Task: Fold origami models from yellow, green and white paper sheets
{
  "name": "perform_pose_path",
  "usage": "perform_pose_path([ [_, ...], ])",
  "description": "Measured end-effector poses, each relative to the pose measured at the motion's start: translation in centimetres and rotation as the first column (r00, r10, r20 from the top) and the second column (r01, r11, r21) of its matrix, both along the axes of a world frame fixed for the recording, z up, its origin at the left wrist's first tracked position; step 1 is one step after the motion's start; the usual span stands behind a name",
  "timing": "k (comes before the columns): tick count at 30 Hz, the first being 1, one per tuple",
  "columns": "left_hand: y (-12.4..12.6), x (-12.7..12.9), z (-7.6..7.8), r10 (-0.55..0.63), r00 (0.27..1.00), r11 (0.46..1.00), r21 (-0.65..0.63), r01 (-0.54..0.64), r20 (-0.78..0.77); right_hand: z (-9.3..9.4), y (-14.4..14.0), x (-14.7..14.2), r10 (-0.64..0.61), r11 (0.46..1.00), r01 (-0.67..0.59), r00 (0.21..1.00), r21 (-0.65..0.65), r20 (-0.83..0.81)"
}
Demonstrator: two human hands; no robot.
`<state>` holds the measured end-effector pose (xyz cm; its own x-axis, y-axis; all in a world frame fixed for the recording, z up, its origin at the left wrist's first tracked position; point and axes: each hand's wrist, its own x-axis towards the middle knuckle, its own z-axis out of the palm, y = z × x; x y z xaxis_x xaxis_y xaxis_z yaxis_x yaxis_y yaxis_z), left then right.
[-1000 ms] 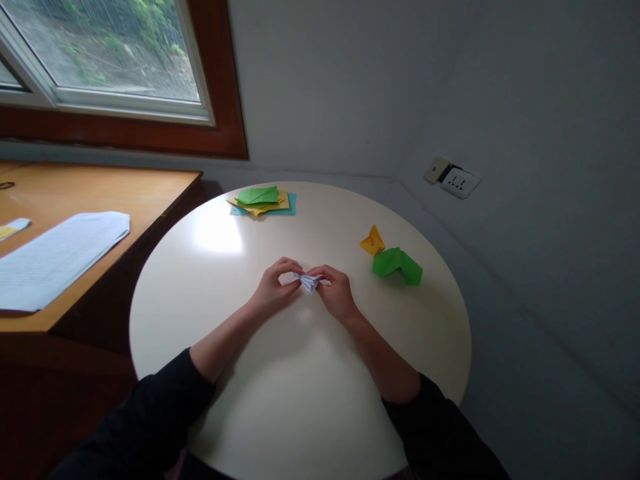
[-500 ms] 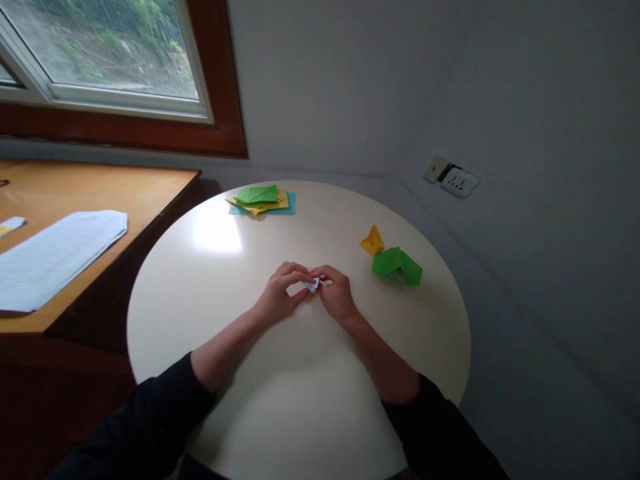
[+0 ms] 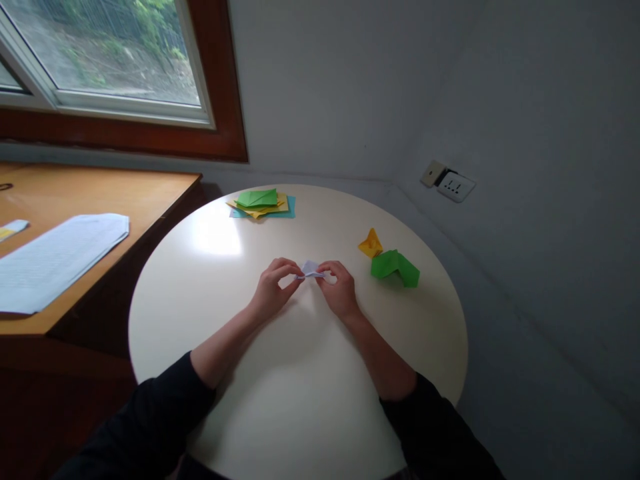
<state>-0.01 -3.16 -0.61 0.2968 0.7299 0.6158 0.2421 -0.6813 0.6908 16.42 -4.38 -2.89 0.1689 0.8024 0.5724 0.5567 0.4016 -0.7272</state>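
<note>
A small piece of folded white paper is held between my two hands, near the middle of the round white table. The thumb and fingers of my left hand pinch its left end. On the other side, my right hand pinches the right end. A flap of the paper stands up behind the fingertips, with a thin folded band running across its front. The fingers cover both of its ends. To the right of my right hand lie a folded green paper and a small folded orange paper.
Toward the table's far edge lies a stack of coloured papers, green on top, then yellow and blue. A wooden desk at the left bears white printed sheets. A wall socket is at the right, a window at upper left.
My hands have moved slightly apart, the left one a little leftward. The white paper now shows wider, with a raised flap at the back. Elsewhere the papers lie as before.
</note>
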Motion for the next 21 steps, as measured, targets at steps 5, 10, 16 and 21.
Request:
perform_pose_path([
  [5, 0.7, -0.3, -0.5, 0.058, 0.997, 0.998, -0.040, -0.056, 0.060, -0.2, 0.3, 0.4, -0.044, 0.999, 0.045, 0.999, 0.017, -0.010],
  [10, 1.8, -0.5, -1.4, 0.138, 0.975, 0.975, -0.198, -0.103, 0.171, -0.5, 0.7, 0.9, -0.100, 0.995, 0.099, 0.994, -0.019, -0.040],
  [16, 3.0, -1.0, -2.0, 0.254, 0.892, 0.884, -0.464, -0.058, 0.373, -1.4, 1.5, 1.5, -0.135, 0.990, 0.126, 0.979, -0.068, -0.152],
  [21, 3.4, -1.6, -2.0, 0.336, 0.767, 0.774, -0.624, 0.106, 0.546, -2.1, 2.0, 1.8, -0.167, 0.984, 0.150, 0.962, -0.096, -0.214],
])
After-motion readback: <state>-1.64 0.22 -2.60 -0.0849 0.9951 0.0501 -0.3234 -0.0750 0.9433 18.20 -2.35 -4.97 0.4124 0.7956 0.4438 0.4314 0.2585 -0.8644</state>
